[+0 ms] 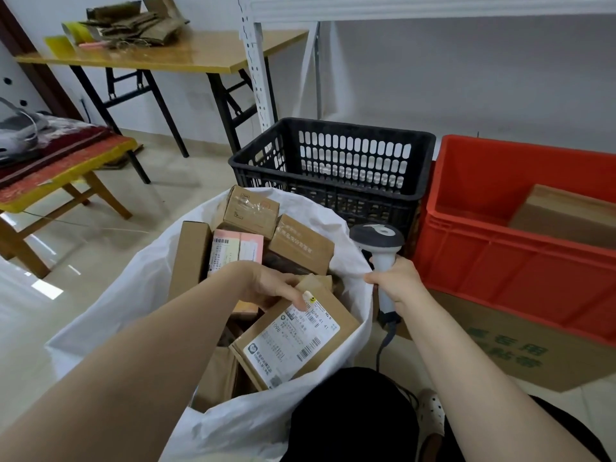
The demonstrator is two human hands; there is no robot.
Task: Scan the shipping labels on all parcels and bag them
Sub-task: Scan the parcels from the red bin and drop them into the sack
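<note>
A large white bag stands open on the floor in front of me, holding several cardboard parcels. My left hand is inside the bag's mouth, fingers on the top edge of a brown parcel that lies label up, tilted. A pink-labelled parcel and other brown boxes lie behind it. My right hand grips the handle of a white and grey barcode scanner and also pinches the bag's right rim. The scanner's cable hangs down.
A black slatted crate stands behind the bag. To the right a red crate holds a cardboard box and rests on a printed carton. A folding table and a low wooden stool stand at the left.
</note>
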